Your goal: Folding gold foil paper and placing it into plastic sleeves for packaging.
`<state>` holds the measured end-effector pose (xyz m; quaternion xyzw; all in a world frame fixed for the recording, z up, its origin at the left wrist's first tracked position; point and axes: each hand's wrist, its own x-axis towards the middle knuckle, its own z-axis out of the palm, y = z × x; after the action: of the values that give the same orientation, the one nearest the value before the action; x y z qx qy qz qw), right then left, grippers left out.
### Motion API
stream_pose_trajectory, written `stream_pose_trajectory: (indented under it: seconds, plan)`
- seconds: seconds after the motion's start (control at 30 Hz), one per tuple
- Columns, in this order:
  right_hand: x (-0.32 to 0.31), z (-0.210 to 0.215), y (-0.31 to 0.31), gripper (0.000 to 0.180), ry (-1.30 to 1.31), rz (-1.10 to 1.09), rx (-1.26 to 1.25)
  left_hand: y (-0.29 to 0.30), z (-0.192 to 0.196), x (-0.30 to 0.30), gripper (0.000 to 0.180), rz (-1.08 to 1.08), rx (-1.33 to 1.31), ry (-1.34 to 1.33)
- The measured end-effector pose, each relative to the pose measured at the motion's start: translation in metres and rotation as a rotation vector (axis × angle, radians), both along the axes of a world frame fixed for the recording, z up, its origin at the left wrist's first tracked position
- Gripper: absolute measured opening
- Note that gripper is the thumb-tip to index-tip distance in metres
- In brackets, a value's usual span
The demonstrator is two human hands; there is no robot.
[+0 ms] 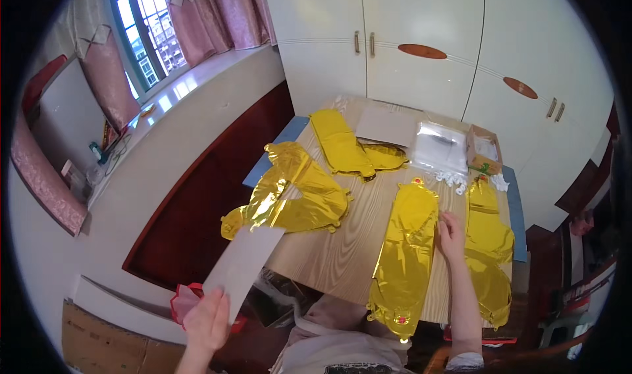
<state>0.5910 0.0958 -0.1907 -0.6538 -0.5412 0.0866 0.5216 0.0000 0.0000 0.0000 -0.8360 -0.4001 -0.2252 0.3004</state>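
Note:
A thin pale grey card (246, 262) is gripped by its lower end in my left hand (209, 321), held tilted off the table's near left corner. Its upper edge overlaps, in this view, a crumpled gold foil balloon (322, 206). My right hand (451, 238) rests beside a long, flat gold foil balloon (409, 242) with small red spots at both ends. The fingers there are loosely bent at the foil's right edge, and I see nothing held in them. Further right lies another gold foil balloon (488, 242), partly folded. A folded gold one (342, 140) lies at the far left.
At the table's (342, 255) back lie a grey card stack (386, 125) and clear plastic bags (440, 147). Small white pieces (451, 178) sit before a cardboard box (484, 149). White cupboards (421, 19) stand behind; a window ledge (191, 98) runs along the left.

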Motion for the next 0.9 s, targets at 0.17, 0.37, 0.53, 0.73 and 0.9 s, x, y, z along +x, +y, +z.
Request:
stream_pose_trajectory:
  seconds: [0.17,0.37,0.53,0.73,0.9]
  plan:
    - [-0.012,-0.018,0.004,0.029,0.049,-0.058,0.070,-0.032,-0.052,-0.072,0.025,0.371,-0.383,-0.701]
    - [-0.018,0.020,-0.013,0.033,0.070,0.012,0.022,0.023,-0.039,-0.045,0.018,0.147,-0.413,-1.056]
    - [-0.067,0.064,-0.047,0.049,0.436,0.330,-0.089,0.103,-0.024,0.075,0.015,-0.307,-0.749,-1.906]
    - [-0.122,0.101,-0.071,0.071,0.884,0.443,-0.054,0.126,-0.090,0.236,0.028,-0.506,-1.420,-2.152]
    - [-0.079,0.086,-0.057,0.072,0.607,0.099,-0.119,0.147,-0.120,0.264,0.048,-0.491,-1.725,-1.678]
